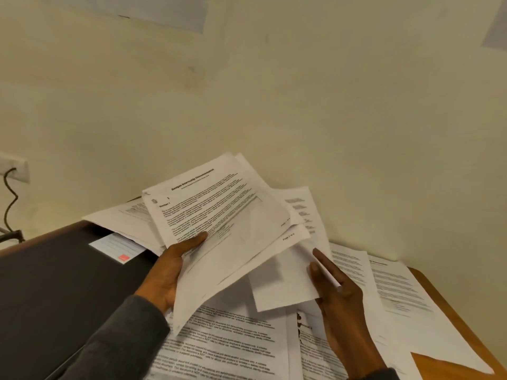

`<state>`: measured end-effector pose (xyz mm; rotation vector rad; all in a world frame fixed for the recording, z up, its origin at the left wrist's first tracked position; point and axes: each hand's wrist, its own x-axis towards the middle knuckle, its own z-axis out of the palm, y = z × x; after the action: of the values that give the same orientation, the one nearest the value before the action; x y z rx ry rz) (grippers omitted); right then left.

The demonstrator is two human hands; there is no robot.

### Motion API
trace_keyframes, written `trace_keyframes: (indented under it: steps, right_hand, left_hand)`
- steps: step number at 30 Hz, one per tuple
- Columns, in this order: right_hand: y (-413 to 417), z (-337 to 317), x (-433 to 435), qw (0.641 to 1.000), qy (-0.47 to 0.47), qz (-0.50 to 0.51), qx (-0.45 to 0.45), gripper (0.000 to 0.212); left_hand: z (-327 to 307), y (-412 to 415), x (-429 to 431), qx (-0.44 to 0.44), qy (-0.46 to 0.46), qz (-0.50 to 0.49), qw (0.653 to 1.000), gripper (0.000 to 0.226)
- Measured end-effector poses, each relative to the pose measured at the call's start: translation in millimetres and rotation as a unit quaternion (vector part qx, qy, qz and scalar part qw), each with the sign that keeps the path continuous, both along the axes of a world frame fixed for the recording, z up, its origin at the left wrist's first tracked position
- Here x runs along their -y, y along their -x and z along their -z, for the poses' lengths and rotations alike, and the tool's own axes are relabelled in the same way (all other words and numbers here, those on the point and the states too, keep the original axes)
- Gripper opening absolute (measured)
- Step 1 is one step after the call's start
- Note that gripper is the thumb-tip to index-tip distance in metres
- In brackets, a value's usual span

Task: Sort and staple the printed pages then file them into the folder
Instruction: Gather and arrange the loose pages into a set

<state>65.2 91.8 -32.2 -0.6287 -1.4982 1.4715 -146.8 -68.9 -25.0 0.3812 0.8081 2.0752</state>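
Observation:
My left hand (167,272) grips a fanned bundle of printed pages (222,223) by its lower left edge, thumb on top; the top sheet bears a bold title and text. My right hand (340,303) holds the right edge of a blank-looking sheet (282,283) that sits under the bundle. More printed pages (225,344) lie spread flat on the table below both hands. A dark folder (55,283) with a white label and red mark lies flat at the left. No stapler is in view.
The wooden table (452,368) ends at the right, close to the cream wall (247,91). Other sheets (397,292) lie toward the right edge. A wall socket with a black cable (11,198) is at far left.

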Motion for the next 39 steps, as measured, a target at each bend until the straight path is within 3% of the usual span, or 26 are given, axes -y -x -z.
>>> trace_keyframes:
  steps: [3, 5, 9, 14, 17, 22, 27, 29, 34, 36, 39]
  right_hand:
    - [-2, -2, 3, 0.999, 0.028, -0.039, -0.011, 0.088]
    - [-3, -4, 5, 0.996, 0.041, -0.073, -0.013, 0.089]
    - [-4, -8, 8, 0.989, 0.094, -0.103, -0.043, 0.033]
    - [-13, -16, 11, 0.969, 0.147, -0.184, -0.077, 0.025]
    - [-18, -22, 9, 0.953, 0.192, -0.187, -0.141, 0.027]
    - [-21, -24, 3, 0.973, 0.147, -0.147, -0.105, 0.06]
    - [-23, -24, 0, 0.977, 0.14, -0.129, -0.099, 0.057]
    - [-24, -22, -1, 0.978, 0.14, -0.125, -0.088, 0.057]
    - [-25, -19, -3, 0.974, 0.157, -0.145, -0.078, 0.044]
    - [-27, -18, -1, 0.968, 0.173, -0.165, -0.08, 0.032]
    - [-30, -20, 1, 0.954, 0.228, -0.186, -0.061, 0.032]
  left_hand:
    - [2, -3, -5, -0.005, 0.016, 0.026, 1.0, 0.037]
    - [4, -3, -7, -0.017, 0.03, 0.039, 0.999, 0.044]
    - [8, 0, -12, -0.025, 0.042, 0.042, 0.998, 0.046]
    - [13, 3, -16, -0.072, 0.058, 0.019, 0.996, 0.053]
    - [15, 4, -15, -0.09, 0.052, -0.009, 0.995, 0.057]
    - [16, 4, -17, -0.099, 0.056, 0.0, 0.994, 0.053]
    - [14, 1, -16, -0.093, 0.052, -0.002, 0.994, 0.055]
    - [13, 0, -16, -0.107, 0.05, -0.012, 0.993, 0.068]
    - [14, 1, -18, -0.099, 0.031, -0.003, 0.995, 0.041]
    - [15, 3, -18, -0.114, 0.034, 0.003, 0.993, 0.052]
    - [14, 1, -17, -0.14, 0.051, 0.022, 0.989, 0.092]
